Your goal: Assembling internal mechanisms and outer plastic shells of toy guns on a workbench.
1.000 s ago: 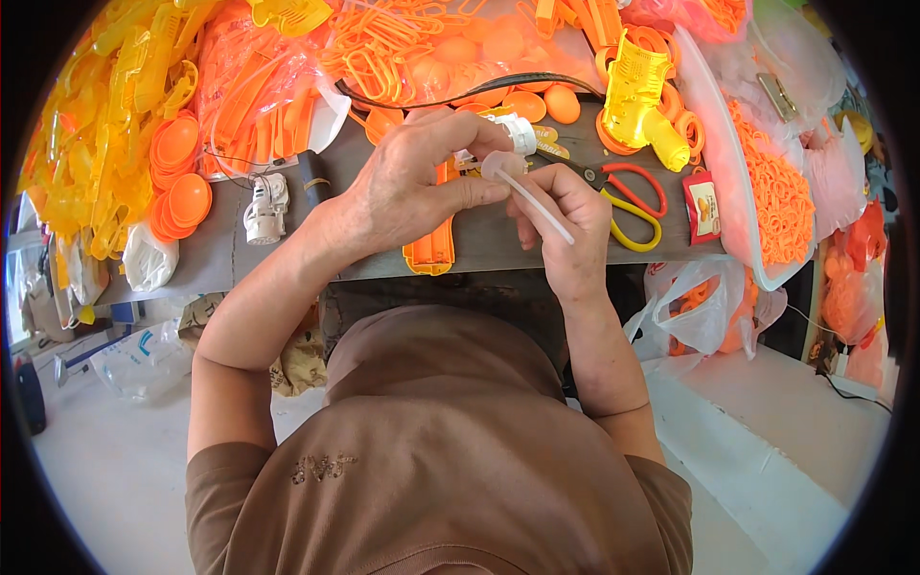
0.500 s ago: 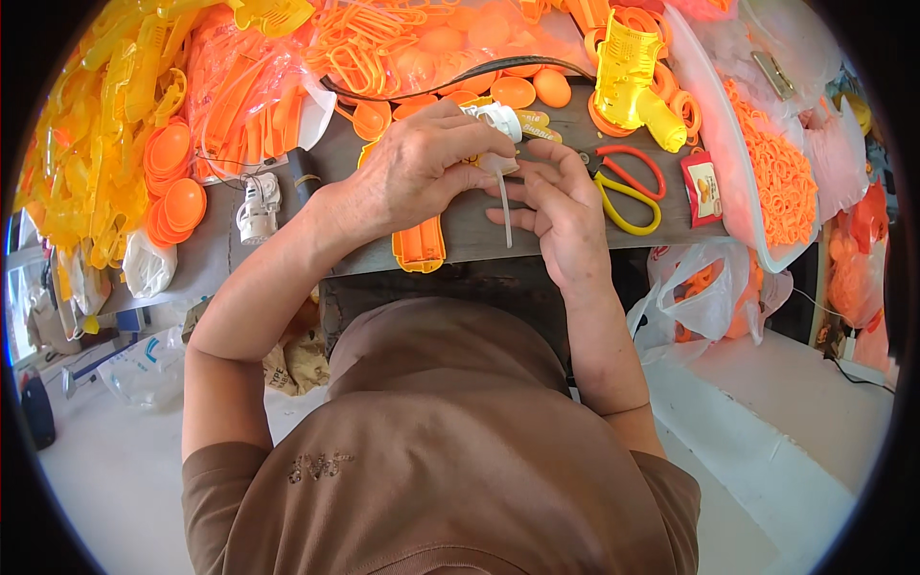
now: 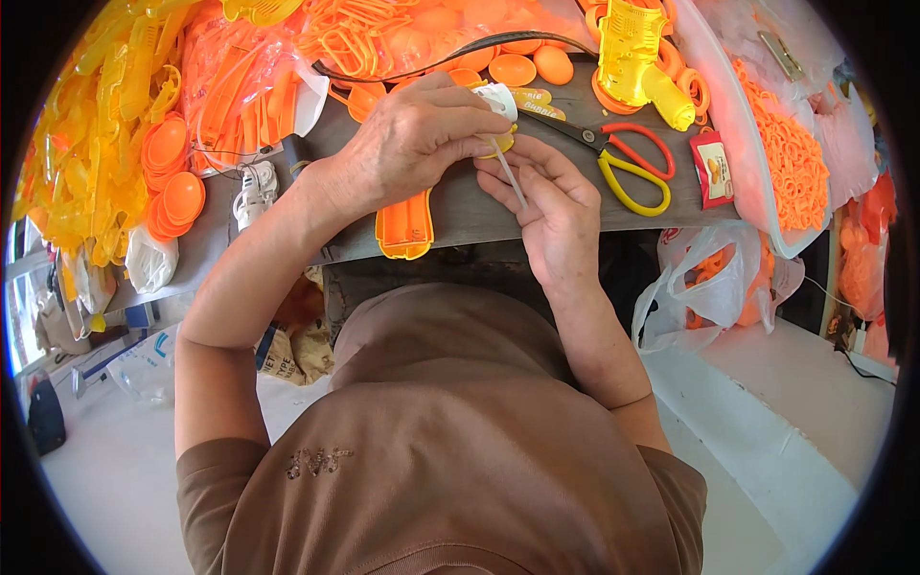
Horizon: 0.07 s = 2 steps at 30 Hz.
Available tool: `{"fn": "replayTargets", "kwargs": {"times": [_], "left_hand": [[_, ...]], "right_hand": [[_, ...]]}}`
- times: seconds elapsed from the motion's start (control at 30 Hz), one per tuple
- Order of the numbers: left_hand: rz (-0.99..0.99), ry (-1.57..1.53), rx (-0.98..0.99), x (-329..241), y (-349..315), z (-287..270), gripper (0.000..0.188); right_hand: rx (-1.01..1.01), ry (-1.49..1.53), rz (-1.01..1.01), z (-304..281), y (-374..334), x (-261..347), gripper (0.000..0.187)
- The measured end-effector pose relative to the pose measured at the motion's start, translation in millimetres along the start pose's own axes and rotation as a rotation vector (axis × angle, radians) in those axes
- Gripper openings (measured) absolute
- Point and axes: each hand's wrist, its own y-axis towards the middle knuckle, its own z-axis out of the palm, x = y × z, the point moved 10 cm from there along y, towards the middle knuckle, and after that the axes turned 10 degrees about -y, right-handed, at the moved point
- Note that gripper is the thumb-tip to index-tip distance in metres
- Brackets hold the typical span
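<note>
My left hand is closed round a white cylindrical plastic part, above the dark worktable. A small yellow piece shows under its fingertips, partly hidden. From there a thin whitish tube slants down to my right hand, whose fingers are closed on it and close to the left fingertips. Below my left wrist lies a yellow-orange plastic half shell; its handle part sticks out and the rest is covered by the hand.
Scissors with red and yellow handles lie at right, beside a red packet. A clear tub holds small orange rings. Yellow shells and orange discs crowd the left. Another white part lies left of my forearm.
My right hand's fingers have closed on the tube, which hung straight down before and now slants toward that hand. The view has shifted slightly, and more of the scissors shows.
</note>
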Motion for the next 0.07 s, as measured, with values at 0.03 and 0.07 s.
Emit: {"fn": "replayTargets", "kwargs": {"times": [0.03, 0.07], "left_hand": [[-0.009, -0.010, -0.002, 1.2, -0.3, 0.0, 0.018], [-0.018, -0.021, -0.003, 2.1, -0.7, -0.3, 0.017]], "right_hand": [[0.005, 0.004, -0.005, 0.5, -0.3, -0.7, 0.032], [0.010, 0.009, -0.009, 0.9, -0.3, -1.3, 0.034]]}}
